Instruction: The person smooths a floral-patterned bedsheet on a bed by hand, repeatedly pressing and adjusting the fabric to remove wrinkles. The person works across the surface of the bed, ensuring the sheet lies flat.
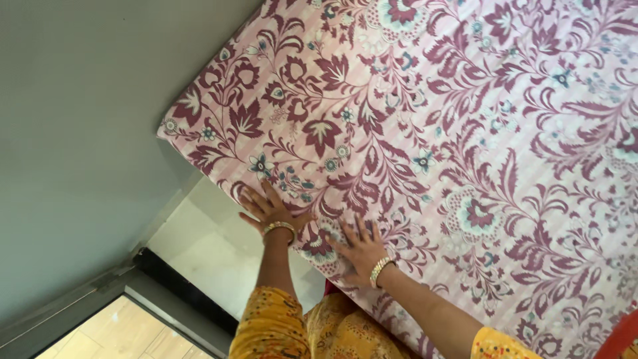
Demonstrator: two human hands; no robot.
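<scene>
Bedsheet (465,133), pink with maroon florals

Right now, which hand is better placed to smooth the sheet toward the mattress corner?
Probably the left hand: it lies flat on the floral sheet at the edge, nearer the corner. The right hand rests farther along.

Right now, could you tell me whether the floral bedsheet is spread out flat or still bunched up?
Spread flat. The floral bedsheet lies smooth across the mattress to its corner, with no visible folds; the left hand and right hand press open-palmed on its edge.
</scene>
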